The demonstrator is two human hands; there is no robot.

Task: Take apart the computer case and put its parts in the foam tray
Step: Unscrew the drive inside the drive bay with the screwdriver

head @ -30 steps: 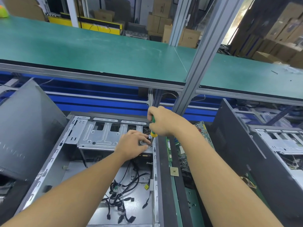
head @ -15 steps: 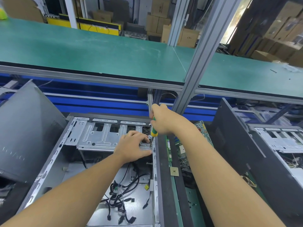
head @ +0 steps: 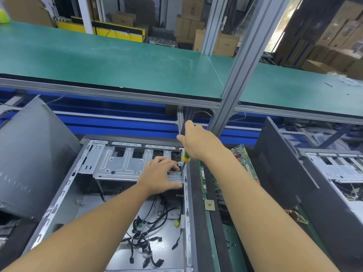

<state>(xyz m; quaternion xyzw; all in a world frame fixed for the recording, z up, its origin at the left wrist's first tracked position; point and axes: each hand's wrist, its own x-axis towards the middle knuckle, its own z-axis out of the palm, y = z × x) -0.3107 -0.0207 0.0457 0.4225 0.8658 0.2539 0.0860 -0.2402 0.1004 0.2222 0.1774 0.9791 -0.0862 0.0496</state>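
While the left hand (head: pixel 160 174) rests, fingers relaxed, on the drive bracket (head: pixel 117 167) at the computer case's (head: pixel 62 193) far right corner, the right hand (head: pixel 196 143) grips a screwdriver (head: pixel 185 156) upright.

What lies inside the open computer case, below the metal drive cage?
Loose black cables and a yellow connector lie on the case floor. Whatever sits directly beneath the drive cage is covered by its metal plate and cannot be seen.
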